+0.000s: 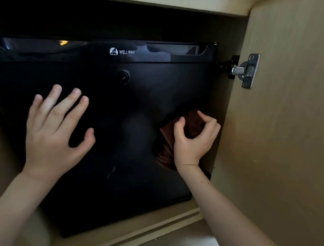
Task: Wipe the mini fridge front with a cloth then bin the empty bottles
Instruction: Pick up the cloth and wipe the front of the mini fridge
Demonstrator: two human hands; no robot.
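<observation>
A black mini fridge (117, 110) with a white WELLWAY logo fills a wooden cabinet recess, its door closed. My right hand (194, 139) grips a bunched brown cloth (168, 141) and presses it against the lower right of the fridge front. My left hand (55, 131) lies flat on the door's left side, fingers spread, holding nothing. A round lock (123, 76) sits in the upper middle of the door. No bottles are in view.
The open wooden cabinet door (292, 112) stands at the right, held by a metal hinge (247, 71). A wooden shelf edge (167, 4) runs above the fridge. The cabinet's base board (127, 240) runs below it.
</observation>
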